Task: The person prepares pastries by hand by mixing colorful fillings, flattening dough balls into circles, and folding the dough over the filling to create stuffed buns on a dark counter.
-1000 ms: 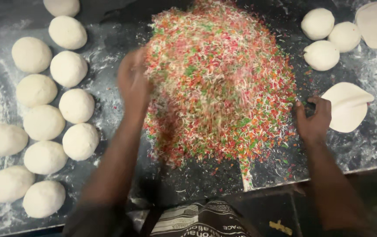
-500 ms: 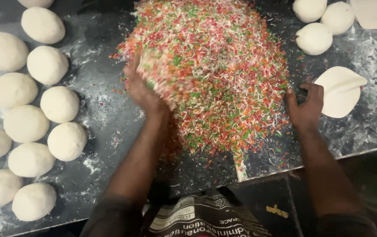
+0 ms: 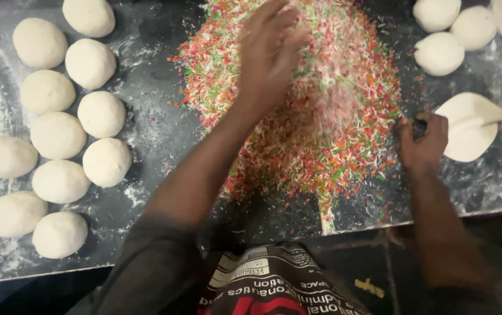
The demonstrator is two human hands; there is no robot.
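A heap of shredded filling [image 3: 315, 111] in red, green and white lies in the middle of the dark, floured bench [image 3: 157, 128]. The left hand [image 3: 268, 52] hovers over the heap with fingers spread. The right hand [image 3: 423, 143] rests at the heap's right edge, touching a folded dough sheet [image 3: 473, 125]. Left of the heap lie many dough balls [image 3: 58, 134]; three more dough balls [image 3: 441, 52] lie beyond its right side.

You have one view only, from the camera on your head, looking almost straight down at the dark floured worktop [image 3: 157, 134] from close above; its near edge runs along the bottom, your forearms enter from below, and your apron fills the lowest strip, so no second view overlaps
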